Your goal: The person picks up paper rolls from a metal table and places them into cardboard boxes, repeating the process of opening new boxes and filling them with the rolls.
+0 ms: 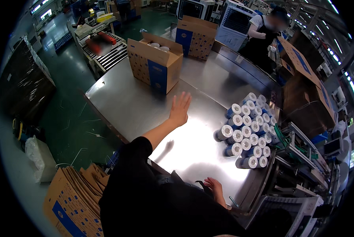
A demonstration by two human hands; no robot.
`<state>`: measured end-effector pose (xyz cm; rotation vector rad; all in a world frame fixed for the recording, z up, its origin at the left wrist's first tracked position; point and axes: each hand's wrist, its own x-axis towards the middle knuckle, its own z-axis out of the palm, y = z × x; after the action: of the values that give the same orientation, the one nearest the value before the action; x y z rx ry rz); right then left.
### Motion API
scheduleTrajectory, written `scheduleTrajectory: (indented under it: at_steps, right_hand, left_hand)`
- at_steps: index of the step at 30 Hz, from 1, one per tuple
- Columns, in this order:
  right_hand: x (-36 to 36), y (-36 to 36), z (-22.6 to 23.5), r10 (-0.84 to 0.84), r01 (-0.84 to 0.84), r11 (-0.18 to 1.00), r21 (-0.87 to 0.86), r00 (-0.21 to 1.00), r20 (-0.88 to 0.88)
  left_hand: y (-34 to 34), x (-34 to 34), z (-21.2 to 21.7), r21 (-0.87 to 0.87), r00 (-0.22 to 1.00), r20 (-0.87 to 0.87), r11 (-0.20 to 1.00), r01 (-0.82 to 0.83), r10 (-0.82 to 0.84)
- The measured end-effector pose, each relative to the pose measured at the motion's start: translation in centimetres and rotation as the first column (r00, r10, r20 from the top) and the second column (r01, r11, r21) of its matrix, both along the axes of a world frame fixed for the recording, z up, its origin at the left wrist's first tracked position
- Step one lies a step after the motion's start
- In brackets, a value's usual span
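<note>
Your right hand [215, 187] was at the near edge of the metal table [145, 108], fingers slightly curled; whether it gripped anything could not be told. A slim greenish stick [233, 201] lay just to its right, and folded cartons [76, 197] stood at near left. On the table's right side, you had a cluster of white-topped blue canisters [246, 131]. Your left hand [179, 111] was farther out, open and empty, fingers spread toward the open carton [139, 65], which held more canisters. Beyond it stood a second carton [202, 43].
</note>
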<state>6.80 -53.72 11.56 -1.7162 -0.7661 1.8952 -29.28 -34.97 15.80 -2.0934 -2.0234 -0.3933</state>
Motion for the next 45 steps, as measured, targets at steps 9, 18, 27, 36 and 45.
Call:
scheduleTrajectory:
  at_steps: [9,18,27,36,45]
  right_hand:
    - [-0.3,0.3,-3.2,0.456,-0.459,0.884,0.092,0.888,0.053]
    - [1.8,-0.5,-5.0,0.841,-0.930,0.323,0.177,0.368,0.396]
    - [0.8,0.2,-6.2,0.826,-0.988,0.072,0.135,0.135,0.547]
    - [1.0,0.1,-7.5,0.739,-0.998,-0.056,0.017,-0.030,0.674]
    - [-2.6,-1.3,-1.3,0.813,-0.990,0.027,0.140,0.103,0.573]
  left_hand:
    - [-27.0,-6.5,1.0,-0.525,0.653,0.084,0.591,-0.613,0.752]
    - [-48.0,-10.1,4.7,-0.080,0.151,-0.150,0.140,-0.987,0.977]
    - [-58.5,-16.1,4.4,-0.366,-0.155,-0.043,-0.160,-0.917,0.987]
    - [-56.0,-25.8,5.1,-0.494,-0.124,-0.108,-0.161,-0.854,0.986]
    - [-57.9,-21.4,2.0,-0.222,0.004,-0.251,-0.054,-0.973,0.968]
